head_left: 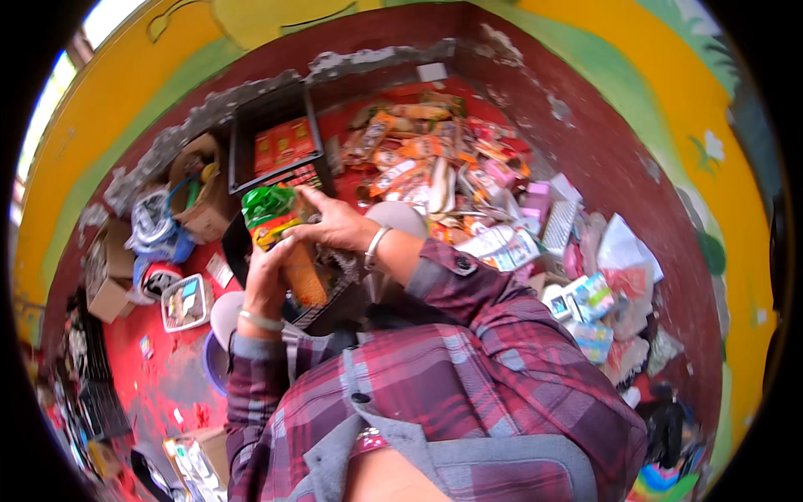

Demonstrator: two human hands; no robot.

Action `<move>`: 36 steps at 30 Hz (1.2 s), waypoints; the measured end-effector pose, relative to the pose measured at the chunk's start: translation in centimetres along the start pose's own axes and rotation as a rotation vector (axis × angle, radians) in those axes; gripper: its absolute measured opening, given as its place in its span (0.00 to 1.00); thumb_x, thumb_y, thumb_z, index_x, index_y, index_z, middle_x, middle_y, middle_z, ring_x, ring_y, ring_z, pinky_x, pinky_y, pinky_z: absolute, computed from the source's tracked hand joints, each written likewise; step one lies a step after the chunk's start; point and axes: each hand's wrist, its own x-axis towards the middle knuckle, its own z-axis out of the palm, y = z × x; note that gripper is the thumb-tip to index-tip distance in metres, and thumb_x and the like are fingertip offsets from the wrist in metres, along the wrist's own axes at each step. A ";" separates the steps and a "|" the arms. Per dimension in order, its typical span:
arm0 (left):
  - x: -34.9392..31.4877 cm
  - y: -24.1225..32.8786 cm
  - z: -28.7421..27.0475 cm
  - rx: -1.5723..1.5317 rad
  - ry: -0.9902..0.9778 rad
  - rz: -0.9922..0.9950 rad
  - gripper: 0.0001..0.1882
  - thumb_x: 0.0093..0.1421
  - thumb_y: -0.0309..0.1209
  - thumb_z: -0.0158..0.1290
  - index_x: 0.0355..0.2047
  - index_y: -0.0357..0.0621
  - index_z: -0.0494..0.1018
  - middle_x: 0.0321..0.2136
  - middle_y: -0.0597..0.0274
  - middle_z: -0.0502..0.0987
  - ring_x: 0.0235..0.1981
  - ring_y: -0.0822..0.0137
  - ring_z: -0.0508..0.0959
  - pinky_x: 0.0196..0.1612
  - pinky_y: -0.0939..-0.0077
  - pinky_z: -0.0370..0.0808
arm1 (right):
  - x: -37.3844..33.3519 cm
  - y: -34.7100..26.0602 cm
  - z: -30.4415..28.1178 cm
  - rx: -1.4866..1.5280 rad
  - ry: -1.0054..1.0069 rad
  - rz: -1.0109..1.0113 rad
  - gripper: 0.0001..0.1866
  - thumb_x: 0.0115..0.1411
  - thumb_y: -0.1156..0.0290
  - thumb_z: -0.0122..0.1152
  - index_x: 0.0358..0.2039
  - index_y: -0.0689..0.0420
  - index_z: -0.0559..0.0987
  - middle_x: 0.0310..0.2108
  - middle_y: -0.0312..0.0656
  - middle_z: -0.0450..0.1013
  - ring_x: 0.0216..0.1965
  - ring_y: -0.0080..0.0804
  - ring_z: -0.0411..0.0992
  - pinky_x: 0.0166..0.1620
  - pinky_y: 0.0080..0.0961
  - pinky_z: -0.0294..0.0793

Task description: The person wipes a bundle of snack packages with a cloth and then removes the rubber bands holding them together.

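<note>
A shiny plastic packet (269,211) in green, red and yellow is held up in front of me, left of centre. My right hand (339,224) closes on its right side, with fingers and thumb pressed against it. From below, my left hand (266,278) grips the packet's lower part, fingers bent. Just under the hands shows an orange-brown, rough-looking block (303,278); whether it is joined to the packet I cannot tell. Beneath them stands a dark crate (336,294), mostly hidden by my hands and lap.
A black crate (232,155) with red boxes (283,144) stands beyond the hands. Many orange wrappers (427,146) and other packaging are heaped on the red floor to the right. Cardboard boxes (110,280), a white basket (186,325) and a purple basin (214,360) lie left.
</note>
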 end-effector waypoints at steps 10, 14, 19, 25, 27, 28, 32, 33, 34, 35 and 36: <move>3.8 3.6 -2.4 -0.420 0.039 0.198 0.28 0.60 0.40 0.54 0.57 0.38 0.63 0.50 0.53 0.73 0.49 0.59 0.75 0.54 0.60 0.72 | 7.6 -2.4 -1.2 0.428 -0.066 0.166 0.29 0.64 0.69 0.57 0.62 0.64 0.62 0.46 0.38 0.69 0.46 0.20 0.67 0.49 0.17 0.68; 7.0 3.4 -5.3 -0.468 0.022 0.244 0.33 0.59 0.45 0.56 0.58 0.38 0.62 0.53 0.53 0.71 0.53 0.57 0.73 0.57 0.58 0.68 | 10.6 -2.1 -1.3 0.458 -0.006 0.077 0.24 0.59 0.76 0.61 0.56 0.61 0.70 0.47 0.38 0.69 0.45 0.22 0.69 0.48 0.19 0.71; 9.0 1.0 -8.8 -0.556 0.134 0.328 0.37 0.57 0.55 0.52 0.59 0.43 0.62 0.56 0.56 0.69 0.55 0.56 0.70 0.59 0.57 0.66 | 13.0 -0.3 -3.1 0.580 -0.022 0.163 0.25 0.56 0.80 0.59 0.56 0.61 0.70 0.47 0.44 0.73 0.44 0.28 0.73 0.46 0.23 0.74; 9.2 1.0 -10.5 -0.691 0.193 0.361 0.36 0.56 0.55 0.51 0.57 0.43 0.66 0.54 0.56 0.71 0.54 0.55 0.72 0.59 0.56 0.66 | 12.8 5.0 -6.1 0.481 -0.284 0.308 0.29 0.57 0.62 0.63 0.56 0.65 0.70 0.47 0.43 0.74 0.44 0.26 0.72 0.50 0.23 0.70; 9.4 1.9 -9.7 -0.742 0.091 0.338 0.37 0.55 0.56 0.52 0.57 0.43 0.65 0.54 0.56 0.71 0.54 0.55 0.72 0.59 0.55 0.66 | 12.2 4.3 -4.2 0.445 -0.407 0.320 0.48 0.49 0.45 0.69 0.61 0.65 0.63 0.57 0.42 0.66 0.61 0.29 0.59 0.63 0.27 0.56; 9.4 2.0 -9.4 -0.769 0.039 0.321 0.38 0.54 0.57 0.53 0.57 0.43 0.65 0.54 0.56 0.71 0.54 0.55 0.72 0.59 0.55 0.66 | 12.1 3.7 -3.5 0.454 -0.448 0.379 0.57 0.43 0.41 0.72 0.64 0.64 0.58 0.59 0.42 0.63 0.63 0.30 0.57 0.64 0.28 0.54; 9.9 1.3 -8.1 -0.919 -0.091 0.279 0.40 0.54 0.58 0.54 0.59 0.45 0.63 0.56 0.56 0.69 0.55 0.54 0.70 0.60 0.56 0.65 | 11.1 4.6 -2.5 0.643 -0.472 0.389 0.59 0.38 0.44 0.75 0.64 0.63 0.56 0.56 0.43 0.66 0.57 0.31 0.64 0.60 0.28 0.62; 9.7 1.4 -7.3 -0.851 -0.039 0.286 0.39 0.55 0.57 0.53 0.60 0.46 0.62 0.57 0.57 0.68 0.56 0.55 0.70 0.60 0.56 0.65 | 10.9 4.8 -2.9 0.644 -0.446 0.449 0.56 0.40 0.48 0.74 0.63 0.63 0.57 0.55 0.43 0.66 0.55 0.31 0.66 0.58 0.28 0.64; 10.1 1.4 -7.5 -0.747 0.051 0.296 0.38 0.57 0.57 0.52 0.61 0.46 0.62 0.58 0.57 0.67 0.57 0.55 0.68 0.61 0.56 0.64 | 11.0 4.9 -3.3 0.640 -0.426 0.504 0.53 0.41 0.51 0.74 0.62 0.63 0.59 0.53 0.44 0.67 0.53 0.31 0.68 0.57 0.27 0.66; 10.6 1.1 -8.0 -0.644 0.139 0.303 0.37 0.59 0.57 0.50 0.61 0.46 0.61 0.59 0.57 0.66 0.58 0.56 0.67 0.61 0.56 0.63 | 11.0 5.2 -3.2 0.676 -0.338 0.466 0.45 0.42 0.61 0.71 0.59 0.63 0.62 0.49 0.42 0.69 0.47 0.28 0.71 0.51 0.25 0.71; 11.3 0.8 -8.7 -0.540 0.228 0.311 0.36 0.61 0.56 0.49 0.62 0.46 0.60 0.60 0.57 0.65 0.60 0.56 0.65 0.61 0.56 0.63 | 11.1 4.9 -3.4 0.641 -0.285 0.419 0.44 0.43 0.62 0.71 0.59 0.63 0.63 0.49 0.42 0.69 0.47 0.29 0.71 0.51 0.25 0.71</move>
